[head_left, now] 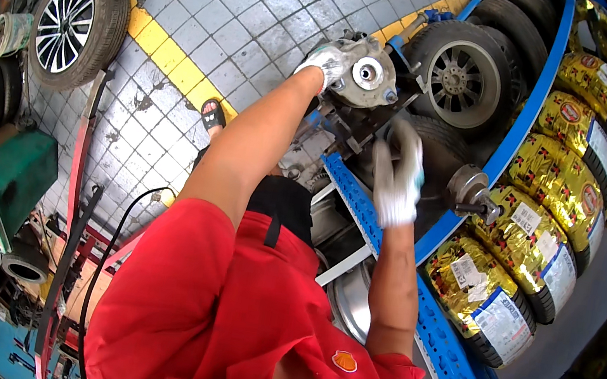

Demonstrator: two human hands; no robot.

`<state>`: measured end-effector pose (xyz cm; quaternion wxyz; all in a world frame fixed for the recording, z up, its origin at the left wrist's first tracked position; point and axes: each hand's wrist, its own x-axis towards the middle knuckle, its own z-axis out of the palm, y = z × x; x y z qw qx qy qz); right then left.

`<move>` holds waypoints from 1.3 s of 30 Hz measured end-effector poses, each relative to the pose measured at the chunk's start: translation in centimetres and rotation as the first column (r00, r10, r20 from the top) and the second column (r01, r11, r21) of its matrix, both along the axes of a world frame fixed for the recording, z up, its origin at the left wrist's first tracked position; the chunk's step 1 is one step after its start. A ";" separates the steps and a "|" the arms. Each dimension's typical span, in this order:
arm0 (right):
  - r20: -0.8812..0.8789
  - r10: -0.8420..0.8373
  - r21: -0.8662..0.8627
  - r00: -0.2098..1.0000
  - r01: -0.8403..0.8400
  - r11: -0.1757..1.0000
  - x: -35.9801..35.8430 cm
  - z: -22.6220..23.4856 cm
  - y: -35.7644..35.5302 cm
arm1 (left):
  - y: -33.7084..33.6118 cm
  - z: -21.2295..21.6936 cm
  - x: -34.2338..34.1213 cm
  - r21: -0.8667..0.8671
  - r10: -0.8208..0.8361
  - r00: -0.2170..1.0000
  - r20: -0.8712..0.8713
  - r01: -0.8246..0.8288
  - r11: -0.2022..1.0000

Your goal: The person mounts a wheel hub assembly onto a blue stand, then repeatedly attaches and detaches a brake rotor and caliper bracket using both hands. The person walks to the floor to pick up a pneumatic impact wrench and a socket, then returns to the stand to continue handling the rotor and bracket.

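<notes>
My left hand point(324, 65), in a white knit glove, grips the left edge of a round metal wheel hub point(382, 84) with a bright ring around its central bore. The hub rests on dark metal, seemingly a vise point(368, 125), whose jaws I cannot make out. My right hand point(399, 179), also gloved, is raised to the right of and nearer than the hub. Motion smears its fingers, so whether they hold anything cannot be told. Further right, a cylindrical metal piece with a threaded bolt point(470, 191) lies by the blue rack edge.
A blue rack point(364, 202) runs close along my right side. Behind it are a bare-rim wheel point(461, 80) and several gold-wrapped tyres point(558, 165). At the far left stand an alloy wheel point(65, 24), a green bin point(15, 178) and a red post point(81, 156). A sandalled foot point(212, 115) shows on the tiles.
</notes>
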<state>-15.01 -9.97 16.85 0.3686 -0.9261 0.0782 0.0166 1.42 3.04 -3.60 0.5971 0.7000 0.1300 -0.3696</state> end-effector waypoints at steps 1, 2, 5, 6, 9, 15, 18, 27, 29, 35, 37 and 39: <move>-0.017 -0.147 -0.009 0.989 0.147 0.989 1.5 -4.0 -1.5 | 0.0 1.7 0.1 0.014 -0.001 1.000 -0.013 0.001 1.000; -0.039 -0.285 -0.008 0.958 0.285 0.958 3.3 -7.3 -2.6 | 0.4 3.0 0.1 0.041 -0.029 0.999 -0.016 0.029 0.999; -0.393 -0.528 0.247 0.753 0.639 0.728 9.4 -11.6 -4.6 | 1.1 5.8 0.6 0.124 -0.134 0.991 -0.021 0.136 0.983; -0.546 -0.524 0.342 0.654 0.745 0.573 10.5 -13.5 -5.6 | 0.8 5.1 0.5 0.145 -0.140 0.990 0.026 0.135 0.980; -0.419 -0.535 0.158 0.733 0.639 0.753 11.3 -15.7 -4.5 | 0.6 2.2 0.2 0.254 -0.238 0.970 0.041 0.221 0.942; -0.194 -0.481 0.124 0.855 0.508 0.852 10.4 -18.0 -5.1 | 0.0 -0.2 -0.5 0.374 -0.314 0.926 0.211 0.220 0.901; -0.152 -0.490 0.147 0.858 0.510 0.847 10.2 -19.1 -5.6 | -0.3 0.0 -0.7 0.463 -0.415 0.884 0.215 0.281 0.840; -0.276 -0.470 -0.021 0.838 0.484 0.875 11.6 -17.0 -5.8 | -0.7 -6.1 -0.4 0.573 -0.636 0.631 0.444 0.346 0.743; -0.352 -0.396 -0.114 0.848 0.381 0.917 12.5 -16.8 -6.1 | -0.7 -7.7 -0.7 0.529 -0.559 0.690 0.460 0.293 0.797; -0.562 -0.483 -0.269 0.671 0.404 0.874 14.2 -18.0 -8.3 | -0.8 1.6 -0.5 0.308 -0.414 0.888 0.199 0.344 0.887; -0.462 -0.468 -0.290 0.753 0.370 0.882 14.7 -16.6 -5.0 | 0.0 -2.9 -1.0 0.347 -0.417 0.866 0.274 0.316 0.883; -0.467 -0.484 -0.305 0.740 0.379 0.874 14.3 -16.6 -5.0 | -0.2 -0.9 -0.7 0.307 -0.351 0.917 0.191 0.284 0.909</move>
